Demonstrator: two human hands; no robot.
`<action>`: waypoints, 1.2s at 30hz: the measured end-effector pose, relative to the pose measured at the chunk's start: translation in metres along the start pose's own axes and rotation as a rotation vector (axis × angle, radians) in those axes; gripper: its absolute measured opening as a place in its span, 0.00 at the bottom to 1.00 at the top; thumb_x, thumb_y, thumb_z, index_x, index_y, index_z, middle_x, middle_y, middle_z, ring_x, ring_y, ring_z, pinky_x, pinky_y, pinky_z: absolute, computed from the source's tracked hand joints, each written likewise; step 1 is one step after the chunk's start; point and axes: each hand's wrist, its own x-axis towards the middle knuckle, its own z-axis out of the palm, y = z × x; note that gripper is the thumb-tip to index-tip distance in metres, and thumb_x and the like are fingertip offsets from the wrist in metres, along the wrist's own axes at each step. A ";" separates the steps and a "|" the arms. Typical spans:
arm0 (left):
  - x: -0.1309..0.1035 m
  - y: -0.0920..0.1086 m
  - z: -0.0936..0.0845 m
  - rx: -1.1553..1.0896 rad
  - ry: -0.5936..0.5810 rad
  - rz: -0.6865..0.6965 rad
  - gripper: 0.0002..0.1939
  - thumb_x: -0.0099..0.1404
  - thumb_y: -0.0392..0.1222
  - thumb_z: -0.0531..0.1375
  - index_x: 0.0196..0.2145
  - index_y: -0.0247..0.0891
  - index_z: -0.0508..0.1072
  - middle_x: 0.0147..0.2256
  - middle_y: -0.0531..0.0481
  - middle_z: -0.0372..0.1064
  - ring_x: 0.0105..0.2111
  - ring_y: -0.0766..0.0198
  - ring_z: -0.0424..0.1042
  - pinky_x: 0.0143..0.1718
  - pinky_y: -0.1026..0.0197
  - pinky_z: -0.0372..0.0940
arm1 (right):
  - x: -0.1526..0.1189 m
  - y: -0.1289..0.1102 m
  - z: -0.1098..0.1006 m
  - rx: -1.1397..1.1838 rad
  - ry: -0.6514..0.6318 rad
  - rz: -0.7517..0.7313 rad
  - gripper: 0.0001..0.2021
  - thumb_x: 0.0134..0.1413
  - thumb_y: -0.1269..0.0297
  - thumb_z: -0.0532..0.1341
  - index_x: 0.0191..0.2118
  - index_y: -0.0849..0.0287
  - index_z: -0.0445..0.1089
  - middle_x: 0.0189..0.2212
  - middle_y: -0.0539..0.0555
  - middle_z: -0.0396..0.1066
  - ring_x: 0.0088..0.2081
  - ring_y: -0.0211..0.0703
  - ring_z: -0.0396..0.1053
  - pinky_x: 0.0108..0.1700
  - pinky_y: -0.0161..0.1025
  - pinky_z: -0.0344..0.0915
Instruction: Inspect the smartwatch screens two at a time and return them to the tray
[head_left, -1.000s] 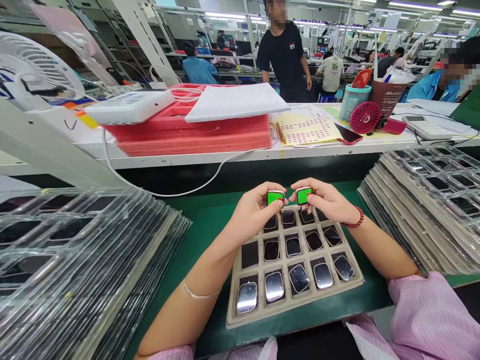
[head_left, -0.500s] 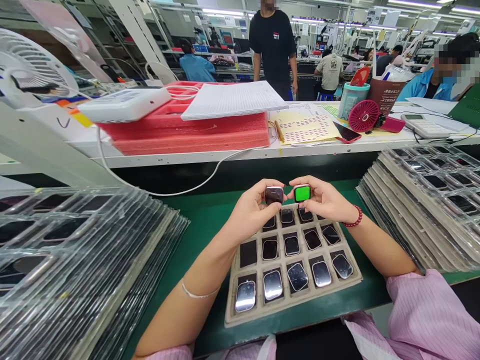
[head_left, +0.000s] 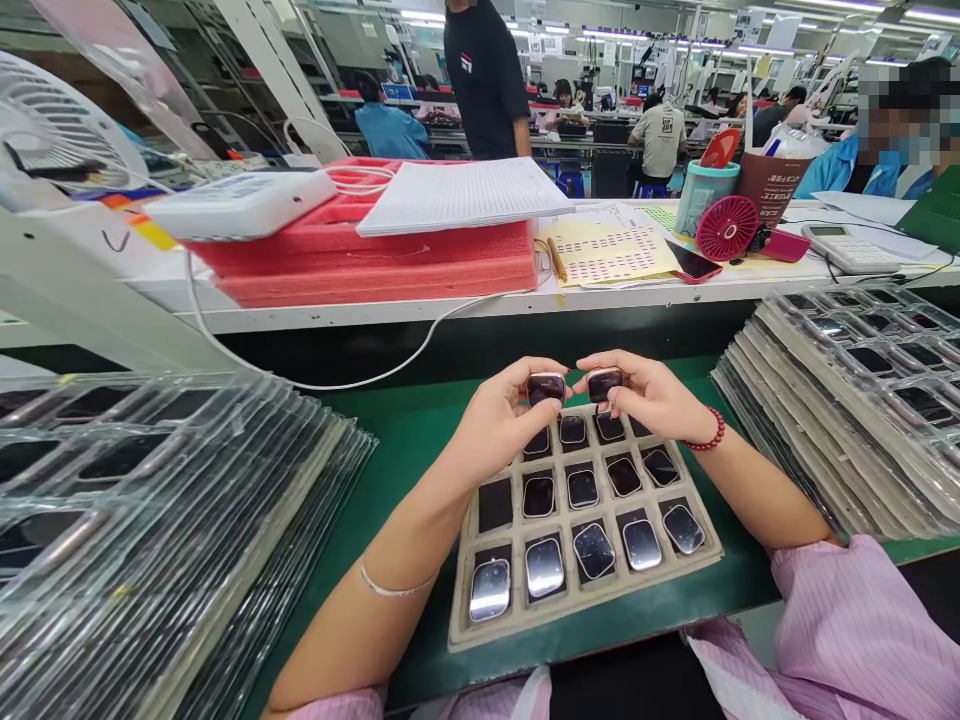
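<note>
Between thumb and fingers, my left hand [head_left: 501, 418] grips a smartwatch without a strap [head_left: 545, 388], its dark screen turned toward me. A second strapless smartwatch [head_left: 602, 384], also dark, is pinched in my right hand [head_left: 651, 398]. Both are held side by side above the far edge of a beige compartment tray [head_left: 587, 602]. Rows of watch bodies lie in its pockets, such as a watch with a shiny screen [head_left: 544, 567] in the front row. One pocket at the left of the middle row [head_left: 495, 505] holds no watch. My fingers partly cover the back row.
Tall stacks of clear watch trays stand on the left [head_left: 150, 560] and right [head_left: 847, 420] of the green mat [head_left: 405, 440]. Behind, a white shelf [head_left: 450, 300] carries red foam [head_left: 375, 270], a notebook [head_left: 465, 195], a phone [head_left: 694, 262] and a small pink fan [head_left: 727, 228]. People are beyond it.
The screen of the watch in my right hand has gone from bright green to dark. My hands have hardly moved. The standing person in black has shifted left.
</note>
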 end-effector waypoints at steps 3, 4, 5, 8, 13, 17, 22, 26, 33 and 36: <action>0.001 -0.002 -0.001 0.022 -0.011 -0.007 0.20 0.54 0.36 0.65 0.46 0.37 0.72 0.41 0.46 0.74 0.42 0.57 0.73 0.40 0.60 0.68 | 0.000 0.002 0.000 -0.045 0.002 -0.011 0.25 0.53 0.75 0.57 0.58 0.61 0.64 0.48 0.59 0.74 0.48 0.45 0.73 0.41 0.38 0.73; 0.002 -0.002 -0.001 0.032 -0.011 -0.008 0.20 0.54 0.35 0.65 0.46 0.37 0.72 0.41 0.46 0.73 0.42 0.57 0.73 0.39 0.60 0.68 | 0.000 0.002 -0.001 -0.057 0.006 -0.012 0.25 0.52 0.75 0.57 0.58 0.60 0.64 0.49 0.59 0.73 0.49 0.45 0.73 0.42 0.38 0.74; 0.003 -0.003 -0.001 0.042 -0.009 -0.011 0.21 0.54 0.35 0.64 0.46 0.37 0.72 0.41 0.46 0.73 0.41 0.58 0.73 0.39 0.61 0.68 | 0.000 0.003 -0.001 -0.067 0.010 -0.014 0.26 0.52 0.75 0.57 0.58 0.60 0.64 0.49 0.59 0.73 0.49 0.45 0.73 0.43 0.39 0.74; 0.004 -0.005 -0.001 0.059 0.003 -0.016 0.21 0.54 0.35 0.64 0.47 0.38 0.72 0.40 0.47 0.72 0.40 0.59 0.72 0.37 0.62 0.67 | 0.001 0.006 -0.001 -0.087 0.021 -0.011 0.25 0.52 0.75 0.57 0.58 0.59 0.64 0.48 0.58 0.73 0.49 0.46 0.73 0.44 0.40 0.74; 0.004 -0.006 -0.001 0.066 -0.005 -0.026 0.23 0.54 0.35 0.63 0.49 0.38 0.71 0.41 0.47 0.72 0.42 0.58 0.72 0.40 0.61 0.67 | 0.001 0.008 -0.001 -0.114 0.026 -0.002 0.25 0.53 0.74 0.58 0.59 0.59 0.63 0.48 0.58 0.73 0.48 0.45 0.73 0.45 0.41 0.73; 0.004 -0.006 -0.001 0.037 -0.003 -0.047 0.26 0.54 0.35 0.64 0.52 0.38 0.70 0.41 0.47 0.73 0.41 0.60 0.73 0.42 0.61 0.67 | 0.002 0.007 -0.002 -0.115 0.028 0.008 0.27 0.54 0.73 0.60 0.61 0.60 0.61 0.48 0.59 0.72 0.48 0.45 0.72 0.41 0.37 0.73; 0.008 -0.005 -0.005 -0.296 -0.054 -0.126 0.36 0.50 0.36 0.71 0.56 0.40 0.66 0.39 0.48 0.74 0.32 0.66 0.73 0.30 0.68 0.66 | 0.004 0.012 -0.002 0.129 0.077 0.058 0.33 0.51 0.69 0.67 0.62 0.57 0.58 0.50 0.59 0.69 0.41 0.41 0.72 0.32 0.30 0.73; 0.012 -0.002 -0.016 -0.591 -0.036 -0.207 0.27 0.53 0.48 0.71 0.49 0.38 0.74 0.36 0.47 0.75 0.23 0.72 0.67 0.17 0.71 0.58 | 0.009 0.015 -0.009 0.473 0.085 0.196 0.29 0.54 0.57 0.68 0.59 0.58 0.61 0.48 0.59 0.73 0.30 0.36 0.73 0.28 0.31 0.73; 0.018 -0.002 -0.035 -0.834 -0.010 -0.297 0.26 0.63 0.63 0.60 0.43 0.36 0.76 0.27 0.50 0.72 0.17 0.75 0.61 0.15 0.73 0.58 | 0.013 0.012 -0.021 0.894 0.094 0.395 0.36 0.67 0.40 0.34 0.52 0.62 0.67 0.41 0.61 0.77 0.25 0.38 0.72 0.25 0.33 0.71; 0.017 -0.002 -0.032 -0.818 0.004 -0.278 0.27 0.60 0.63 0.63 0.42 0.35 0.76 0.28 0.49 0.74 0.18 0.75 0.63 0.15 0.73 0.59 | 0.010 0.014 -0.021 0.858 0.080 0.319 0.26 0.66 0.42 0.47 0.51 0.59 0.66 0.42 0.59 0.77 0.26 0.35 0.73 0.25 0.30 0.70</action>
